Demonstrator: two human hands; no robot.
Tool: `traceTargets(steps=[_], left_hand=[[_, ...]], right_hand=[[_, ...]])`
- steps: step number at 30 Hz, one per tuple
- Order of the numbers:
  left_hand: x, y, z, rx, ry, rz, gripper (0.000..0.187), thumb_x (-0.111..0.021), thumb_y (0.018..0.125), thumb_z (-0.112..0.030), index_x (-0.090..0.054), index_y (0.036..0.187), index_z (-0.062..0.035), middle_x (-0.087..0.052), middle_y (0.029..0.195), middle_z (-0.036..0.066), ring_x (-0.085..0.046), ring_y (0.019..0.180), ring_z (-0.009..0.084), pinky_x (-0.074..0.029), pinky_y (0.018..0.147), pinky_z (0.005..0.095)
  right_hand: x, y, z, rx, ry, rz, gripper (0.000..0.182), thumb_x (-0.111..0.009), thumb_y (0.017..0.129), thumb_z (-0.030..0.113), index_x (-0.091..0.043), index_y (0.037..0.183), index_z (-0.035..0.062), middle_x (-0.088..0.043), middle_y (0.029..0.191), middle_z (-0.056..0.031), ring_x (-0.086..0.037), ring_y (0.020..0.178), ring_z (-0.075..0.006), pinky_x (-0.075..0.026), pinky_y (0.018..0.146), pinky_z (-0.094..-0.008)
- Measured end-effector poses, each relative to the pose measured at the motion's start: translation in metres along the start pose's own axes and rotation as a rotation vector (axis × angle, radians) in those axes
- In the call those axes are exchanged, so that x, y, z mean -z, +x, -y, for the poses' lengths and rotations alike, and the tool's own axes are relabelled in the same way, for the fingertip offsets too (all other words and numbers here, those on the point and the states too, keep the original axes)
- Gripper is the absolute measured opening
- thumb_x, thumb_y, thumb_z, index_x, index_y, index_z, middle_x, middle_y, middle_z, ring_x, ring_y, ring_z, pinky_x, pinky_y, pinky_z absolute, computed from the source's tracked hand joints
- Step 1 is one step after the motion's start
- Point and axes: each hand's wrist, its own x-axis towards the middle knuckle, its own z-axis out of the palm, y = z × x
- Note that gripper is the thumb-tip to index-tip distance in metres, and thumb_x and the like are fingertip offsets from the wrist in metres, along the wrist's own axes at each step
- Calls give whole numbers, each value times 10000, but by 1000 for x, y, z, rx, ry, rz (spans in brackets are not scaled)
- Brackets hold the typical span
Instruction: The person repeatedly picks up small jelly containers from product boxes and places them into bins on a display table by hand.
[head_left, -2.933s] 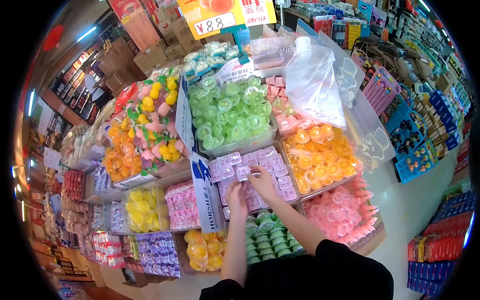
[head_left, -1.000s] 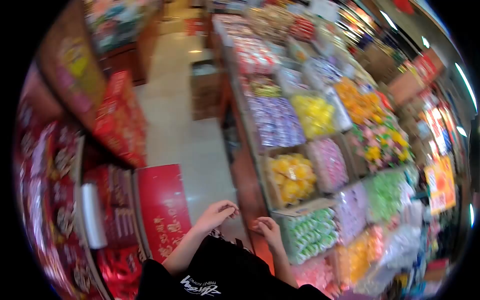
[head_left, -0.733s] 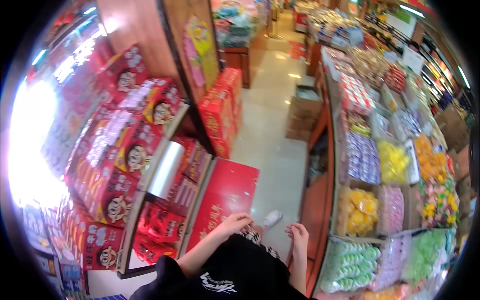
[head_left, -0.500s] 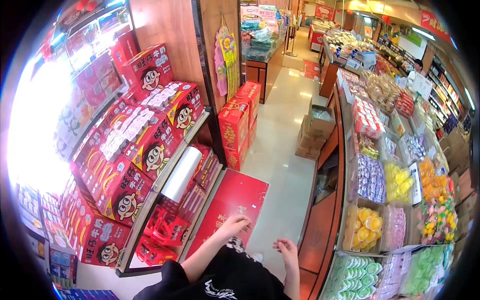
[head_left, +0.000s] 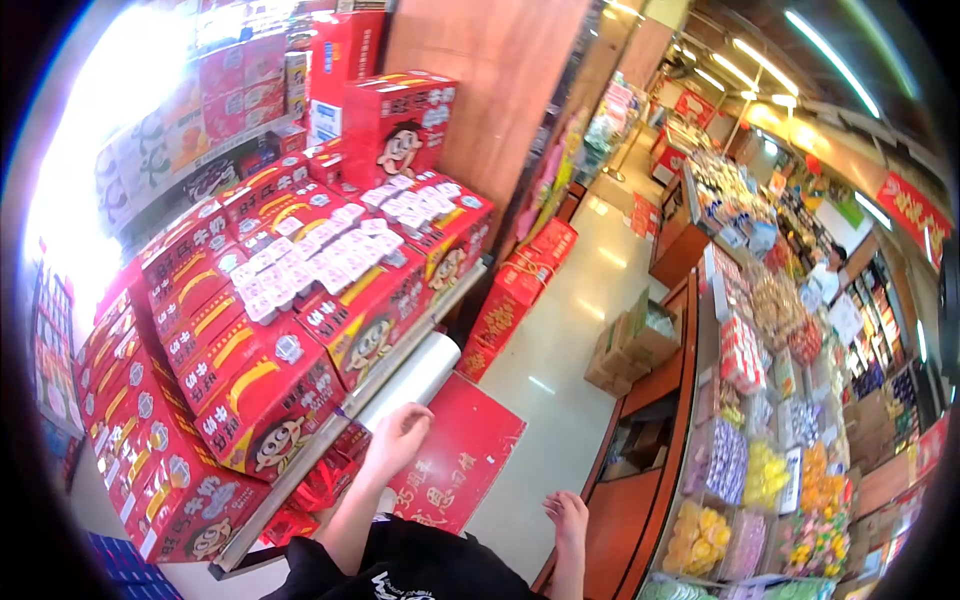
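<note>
My left hand (head_left: 401, 436) is raised at the front of the shelf with its fingers loosely curved and nothing in them. It overlaps the near end of a white plastic roll (head_left: 412, 378) lying under the shelf edge. My right hand (head_left: 568, 515) hangs in the aisle near the wooden counter, fingers loosely bent and empty. Red milk cartons (head_left: 255, 400) with a cartoon face are stacked on the shelf to my left. Small white-and-pink packs (head_left: 320, 255) lie in rows on top of them, with more packs (head_left: 418, 205) farther back.
A red floor mat (head_left: 460, 450) lies ahead. Red gift boxes (head_left: 510, 300) stand by the pillar, and cardboard boxes (head_left: 632, 340) sit against the right counter (head_left: 625, 500). Tubs of wrapped sweets (head_left: 697, 538) line that counter. A person (head_left: 826, 275) stands far back right.
My view has tilted and turned toward the milk cartons. My left hand has moved left, from over the mat to in front of the plastic roll. My right hand stays low and empty.
</note>
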Motion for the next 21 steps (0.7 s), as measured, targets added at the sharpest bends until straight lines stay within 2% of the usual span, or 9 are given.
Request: traceTargets(steps=[1, 2, 5, 11, 13, 17, 19, 20, 21], left_hand=[[21, 12, -12, -20, 12, -98, 140, -588, 872, -59, -647, 988, -7, -652, 854, 88, -642, 776, 155, -512, 682, 276], [40, 25, -7, -254, 24, -233, 127, -589, 839, -4, -630, 959, 2, -620, 911, 98, -639, 788, 168, -513, 691, 274], [87, 58, -26, -350, -43, -501, 137, -573, 823, 37, -600, 956, 15, -556, 1114, 122, -638, 845, 188, -529, 745, 300], [131, 107, -25, -179, -129, -571, 173, -528, 853, 45, -579, 1017, 27, -470, 1292, 149, -647, 823, 145, -521, 696, 256], [136, 111, -17, -176, -38, -554, 231, -547, 809, 69, -589, 1028, 11, -396, 1420, 203, -661, 722, 128, -516, 626, 245], [147, 119, -12, -195, -62, -474, 290, -566, 764, 57, -608, 1041, -18, -351, 1483, 259, -653, 635, 91, -485, 585, 238], [158, 123, -18, -123, -32, -399, 235, -617, 790, -14, -607, 1025, -14, -355, 1475, 273, -664, 623, 163, -521, 593, 280], [157, 125, -17, -103, -20, -373, 244, -616, 787, -45, -612, 1031, -35, -364, 1476, 264, -667, 618, 182, -526, 592, 296], [156, 127, -20, -67, 35, -367, 243, -624, 780, -62, -617, 1023, -61, -370, 1479, 248, -670, 618, 201, -532, 593, 319]], right_hand=[[-37, 12, 8, 25, 17, 98, 170, -538, 953, 131, -582, 1060, 7, -662, 979, -131, -667, 859, -216, -522, 733, -311], [-73, 21, 15, 38, 27, 195, 186, -537, 953, 124, -573, 1087, 2, -649, 1018, -139, -662, 886, -222, -519, 768, -322], [-199, 28, 53, 191, -47, 446, 251, -541, 938, 93, -540, 1169, -5, -591, 1167, -148, -653, 937, -247, -509, 843, -342], [-392, 13, 109, 392, -35, 841, 299, -533, 947, 69, -488, 1236, 7, -476, 1353, -165, -651, 999, -226, -495, 875, -348], [-436, 10, 108, 392, -42, 948, 294, -535, 949, 69, -486, 1231, 5, -454, 1370, -169, -651, 995, -227, -510, 863, -348], [-482, 33, 72, 282, -3, 871, 247, -529, 957, 76, -505, 1191, -3, -534, 1275, -152, -668, 896, -196, -551, 756, -312], [-485, 43, 64, 269, -34, 825, 225, -528, 961, 85, -519, 1168, -5, -577, 1213, -138, -672, 841, -182, -561, 704, -293], [-485, 48, 64, 241, -60, 809, 214, -504, 953, 80, -517, 1150, -5, -496, 1383, -197, -680, 800, -206, -570, 705, -300], [-486, 52, 64, 245, -75, 804, 226, -515, 951, 101, -518, 1150, -7, -518, 1351, -193, -680, 767, -206, -572, 693, -301]])
